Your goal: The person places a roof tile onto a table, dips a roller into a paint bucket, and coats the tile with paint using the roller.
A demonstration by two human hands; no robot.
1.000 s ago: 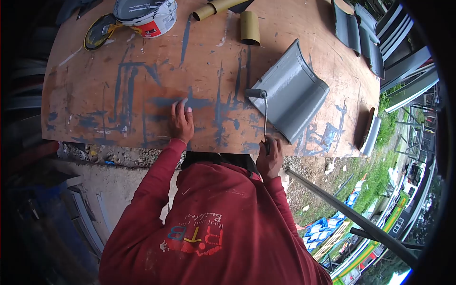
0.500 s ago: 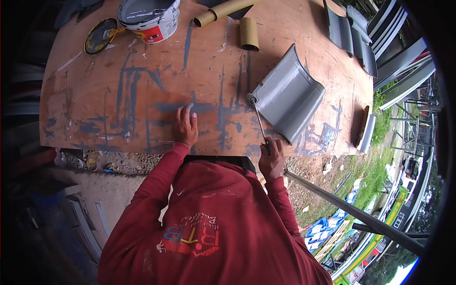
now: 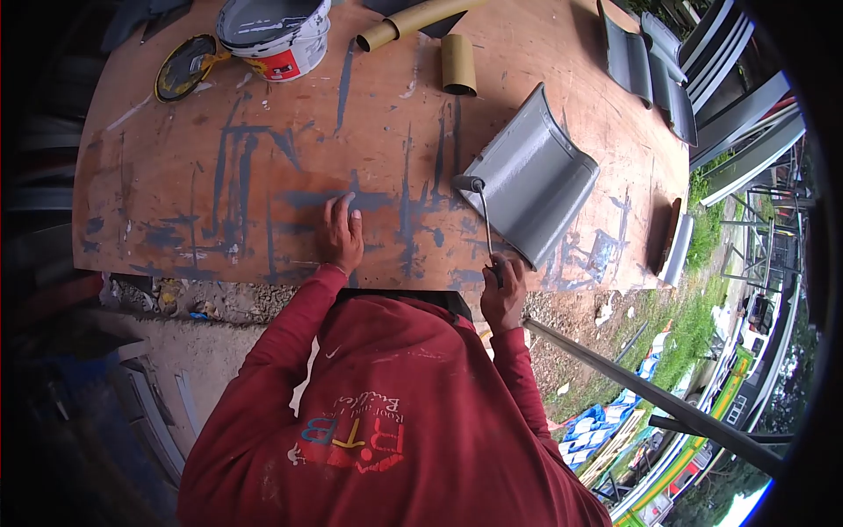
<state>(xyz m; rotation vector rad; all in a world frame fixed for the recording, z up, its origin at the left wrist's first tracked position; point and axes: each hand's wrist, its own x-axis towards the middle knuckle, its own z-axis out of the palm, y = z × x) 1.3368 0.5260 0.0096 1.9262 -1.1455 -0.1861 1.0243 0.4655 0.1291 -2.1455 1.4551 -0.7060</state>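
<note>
My right hand (image 3: pixel 504 294) is closed around the dark handle of a small paint roller (image 3: pixel 469 184). The roller's grey head lies at the left edge of a curved grey roof tile (image 3: pixel 537 180), whose surface looks wet and glossy. The tile rests at an angle on the wooden table (image 3: pixel 176 158), which carries many grey paint streaks. On the table to the left, my left hand (image 3: pixel 341 235) rests near a grey paint patch, fingers extended, with no object held in it.
A white bucket of grey paint (image 3: pixel 303 48) stands at the back left beside a round paint-covered lid (image 3: pixel 186 68). Cardboard tubes (image 3: pixel 458 63) lie at the back. More grey tiles (image 3: pixel 628 53) are at the back right; another piece (image 3: pixel 679 249) sits by the right edge.
The roller head has shifted slightly at the tile's left edge and turned about its wire. The view has moved a little. Both hands remain in about the same places.
</note>
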